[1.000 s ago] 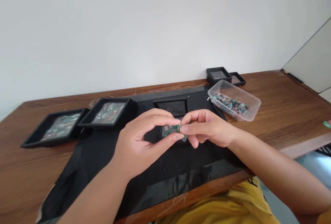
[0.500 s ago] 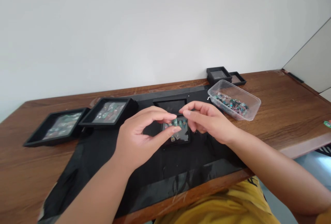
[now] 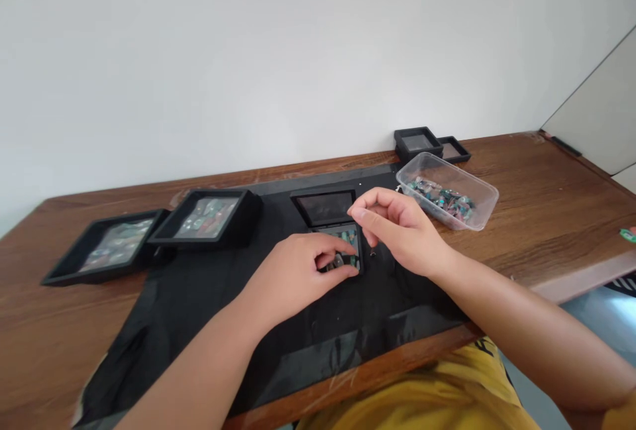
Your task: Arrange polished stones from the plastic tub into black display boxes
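Note:
A small black hinged case (image 3: 322, 209) lies unfolded on the black mat (image 3: 293, 340), its lid tilted back. Green and clear stones (image 3: 349, 236) sit in its lower half. My left hand (image 3: 303, 271) reaches over that half, thumb and forefinger around a green stone (image 3: 354, 261) at the case's right side. Above and right of the case is my right hand (image 3: 397, 228), its thumb and forefinger pinched together; anything between the tips is too small to make out. A tiny dark item lies on the mat under it.
Two black frames with stones, one (image 3: 203, 218) beside another (image 3: 112, 248), stand at the left. A clear plastic tub (image 3: 477, 191) of mixed stones is at the right, with smaller black frames (image 3: 417, 142) behind it. A green item (image 3: 628, 235) lies at the far right edge.
My left hand has lowered from above the case into its lower half, with the green stone. The right hand has stayed nearly where it was, still pinched.

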{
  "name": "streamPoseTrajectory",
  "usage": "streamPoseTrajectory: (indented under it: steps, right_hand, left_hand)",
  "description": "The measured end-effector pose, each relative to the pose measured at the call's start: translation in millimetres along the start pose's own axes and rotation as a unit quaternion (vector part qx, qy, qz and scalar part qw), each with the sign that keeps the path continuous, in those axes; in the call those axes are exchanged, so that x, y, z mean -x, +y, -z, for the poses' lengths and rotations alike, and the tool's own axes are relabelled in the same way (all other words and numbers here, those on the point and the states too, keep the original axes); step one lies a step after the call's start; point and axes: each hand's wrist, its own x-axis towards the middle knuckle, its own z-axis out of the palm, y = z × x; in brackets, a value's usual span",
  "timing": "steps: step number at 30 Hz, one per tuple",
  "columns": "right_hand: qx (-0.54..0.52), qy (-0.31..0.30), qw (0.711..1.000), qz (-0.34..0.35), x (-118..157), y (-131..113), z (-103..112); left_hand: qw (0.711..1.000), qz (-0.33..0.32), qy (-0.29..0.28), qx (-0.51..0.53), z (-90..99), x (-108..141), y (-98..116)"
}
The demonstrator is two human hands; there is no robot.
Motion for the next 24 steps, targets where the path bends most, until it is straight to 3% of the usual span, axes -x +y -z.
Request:
streamPoseTrajectory:
  steps: [16,21,24]
  right_hand:
    - [0.089,-0.040,0.995,0.013,5,8,-2]
    - [0.239,0.005,0.969,0.059,1,10,3]
    - [0.332,-0.001,0.942,0.052,0,8,5]
  left_hand:
    - [0.999,0.046,-0.015,-0.008,2.3,0,1]
    - [0.992,0.111,-0.062,0.003,7.2,-1,4]
    - [0.990,0.133,-0.035,0.012,12.3,-1,1]
